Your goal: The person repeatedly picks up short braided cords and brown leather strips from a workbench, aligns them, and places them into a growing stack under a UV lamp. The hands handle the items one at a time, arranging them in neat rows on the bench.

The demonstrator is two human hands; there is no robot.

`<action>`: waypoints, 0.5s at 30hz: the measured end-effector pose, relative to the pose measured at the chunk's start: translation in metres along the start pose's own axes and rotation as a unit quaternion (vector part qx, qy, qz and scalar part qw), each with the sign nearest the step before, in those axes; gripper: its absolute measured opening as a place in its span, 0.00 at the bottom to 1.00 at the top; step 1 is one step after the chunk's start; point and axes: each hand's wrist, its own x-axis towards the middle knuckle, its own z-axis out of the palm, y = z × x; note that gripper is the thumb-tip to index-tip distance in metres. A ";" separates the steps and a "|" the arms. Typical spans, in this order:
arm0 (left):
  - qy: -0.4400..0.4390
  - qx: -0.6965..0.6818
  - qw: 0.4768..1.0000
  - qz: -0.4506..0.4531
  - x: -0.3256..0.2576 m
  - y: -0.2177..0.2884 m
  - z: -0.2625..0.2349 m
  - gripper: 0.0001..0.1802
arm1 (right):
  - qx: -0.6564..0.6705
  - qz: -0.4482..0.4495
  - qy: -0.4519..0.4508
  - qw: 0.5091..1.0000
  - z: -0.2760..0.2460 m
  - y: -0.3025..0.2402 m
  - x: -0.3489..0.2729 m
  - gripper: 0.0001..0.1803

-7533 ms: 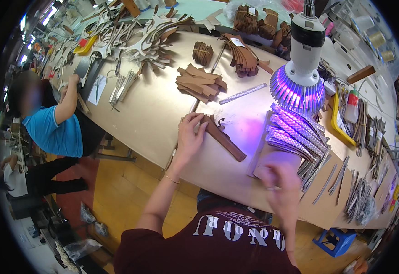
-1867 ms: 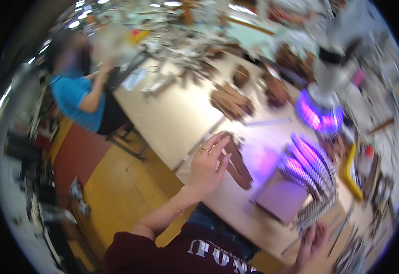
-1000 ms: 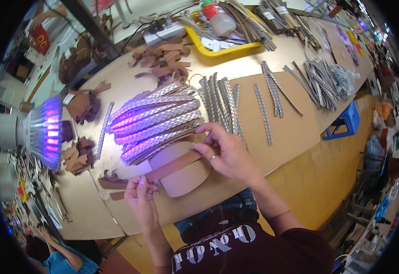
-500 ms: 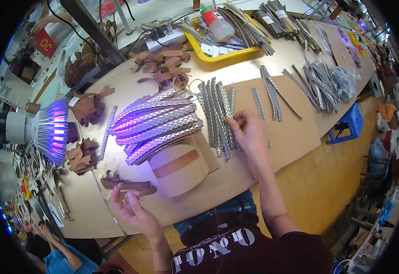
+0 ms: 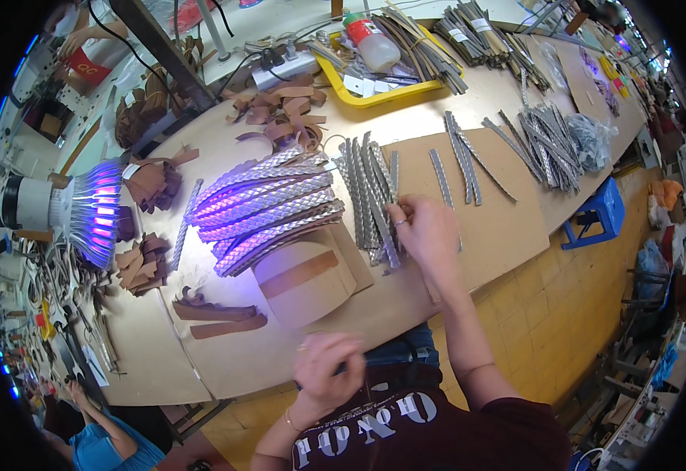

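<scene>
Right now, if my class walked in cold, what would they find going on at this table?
A person's right hand, fingertips together, is at the right edge of the grey braids; whether it holds one is unclear. The left hand, blurred, is before the person's body with nothing visible in it. A brown strip lies across a curved tan form, just in front of the silver braids, which glow purple in places.

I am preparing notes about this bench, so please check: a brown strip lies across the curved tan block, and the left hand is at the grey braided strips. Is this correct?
Not quite: the head view shows that it is the right hand at the grey braided strips. The brown strip does lie across the curved tan block.
</scene>
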 end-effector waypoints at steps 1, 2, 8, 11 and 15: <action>-0.035 0.007 0.999 0.011 0.003 0.002 0.008 0.14 | 0.073 0.043 -0.013 0.996 -0.001 0.005 0.001 0.13; -0.066 0.013 0.997 0.024 0.008 0.004 0.019 0.16 | 0.151 0.070 -0.017 0.986 -0.002 0.011 0.003 0.12; -0.067 -0.038 0.992 -0.103 0.054 -0.001 0.090 0.33 | 0.431 0.129 -0.063 0.891 -0.026 0.034 -0.022 0.08; -0.079 -0.144 0.962 -0.218 0.071 -0.011 0.110 0.31 | 0.496 0.116 -0.080 0.857 -0.039 0.036 -0.033 0.11; -0.142 -0.380 0.851 -0.333 0.073 -0.018 0.116 0.18 | 0.518 0.112 -0.075 0.844 -0.051 0.037 -0.038 0.10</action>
